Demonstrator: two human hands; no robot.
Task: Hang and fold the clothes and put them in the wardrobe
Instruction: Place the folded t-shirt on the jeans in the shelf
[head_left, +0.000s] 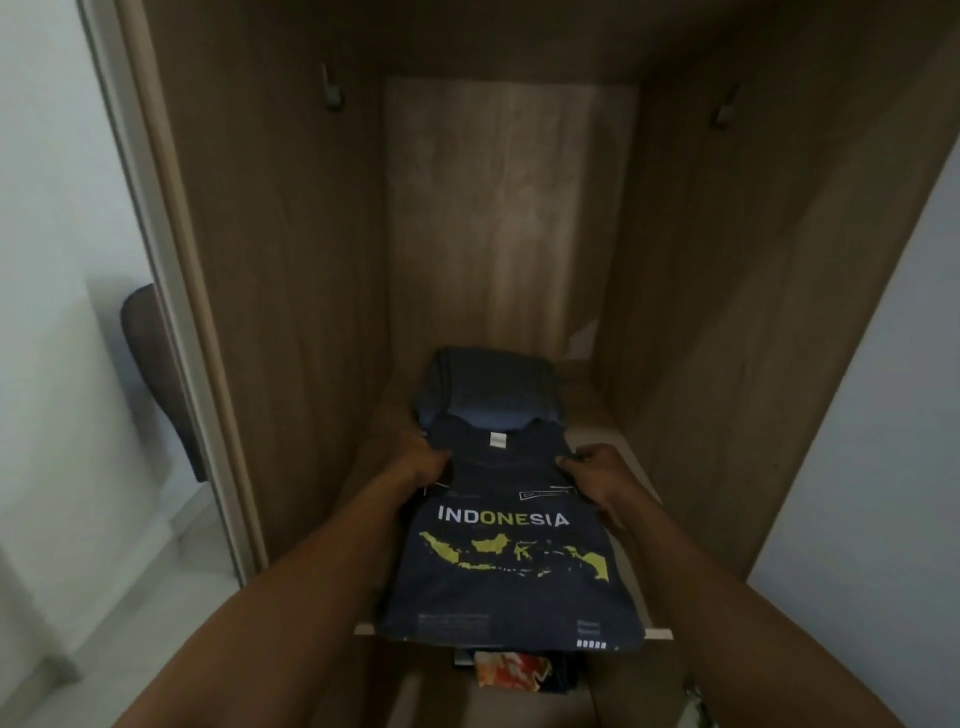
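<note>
Shirt (509, 577) navy, folded flat | left hand (423, 460), right hand (597, 473) fingers pinch it | wooden shelf (602, 415)

Free wardrobe shelf (602, 421) beside folded clothes (498, 499)

The folded dark navy T-shirt (509, 587) carries INDONESIA in white letters, with ONE picked out in yellow. Under the word is a yellow island-map print, and there are small white marks near the hem. Its small neck label (497, 439) is white. The folded slate-blue garment (493, 387) is plain. The wood-grain wardrobe (291, 260) is mid brown. The crumpled patterned cloth (511, 670) is orange and white.
</note>
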